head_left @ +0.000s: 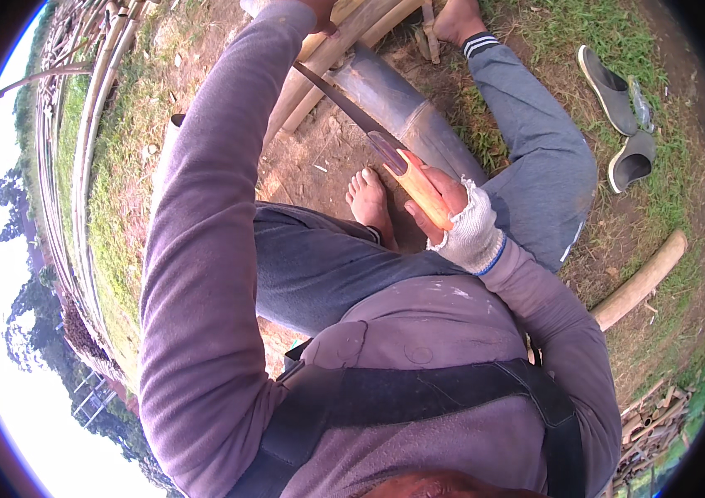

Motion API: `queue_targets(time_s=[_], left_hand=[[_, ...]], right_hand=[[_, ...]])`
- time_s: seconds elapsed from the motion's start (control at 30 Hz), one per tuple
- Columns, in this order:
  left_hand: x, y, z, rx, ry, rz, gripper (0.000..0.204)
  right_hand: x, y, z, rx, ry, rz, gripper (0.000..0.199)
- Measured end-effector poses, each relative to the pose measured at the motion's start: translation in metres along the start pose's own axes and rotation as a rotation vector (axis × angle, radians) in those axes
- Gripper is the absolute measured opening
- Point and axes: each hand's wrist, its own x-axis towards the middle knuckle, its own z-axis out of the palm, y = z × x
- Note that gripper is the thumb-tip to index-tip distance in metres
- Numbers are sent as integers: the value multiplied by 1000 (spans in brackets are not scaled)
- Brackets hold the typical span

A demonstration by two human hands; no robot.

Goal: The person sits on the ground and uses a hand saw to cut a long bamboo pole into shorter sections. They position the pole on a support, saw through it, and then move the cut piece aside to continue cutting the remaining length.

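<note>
A saw with an orange wooden handle [421,192] is in my right hand [454,203], whose fingers wrap around the grip; a white fingerless glove covers part of this hand. The saw's dark blade [337,98] slants up and left toward pale bamboo poles [331,51]. At the top edge, my left hand [319,12] is beside these poles, mostly cut off by the frame and hidden by my forearm, so its grip does not show. A thick grey bamboo culm [410,106] lies between my bent legs, running under the blade side.
My bare feet [369,197] rest on brown soil. Two grey slip-on shoes [605,90] and a clear plastic item [640,104] lie on grass at right. A bamboo piece [641,280] is beside my right elbow. Long bamboo poles [91,158] stretch along the left; cut pieces [655,419] are piled lower right.
</note>
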Motion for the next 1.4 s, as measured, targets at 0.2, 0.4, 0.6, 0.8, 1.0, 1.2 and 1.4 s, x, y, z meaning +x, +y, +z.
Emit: queue_targets(time_s=[0.2,0.4,0.6,0.8,1.0,1.2,1.4], left_hand=[[1,3,-1,-45,28,20,62],[4,0,4,-94,43,65,58],[85,-13,74,-38,219,232,56],[35,-11,37,-85,121,173,61],[3,-7,17,-137,175,114,62],[90,-26,81,-240,310,300,63],[89,-59,102,-533,638,196,63]], right_hand=[[-2,24,19,-122,99,-75,54],[26,26,31,-79,72,-63,59],[-26,17,5,106,-65,119,47],[50,31,53,-184,85,-84,43],[-22,47,23,-142,34,-48,53],[-27,-4,-3,-63,108,-38,49],[-37,-13,-26,-109,56,-44,52]])
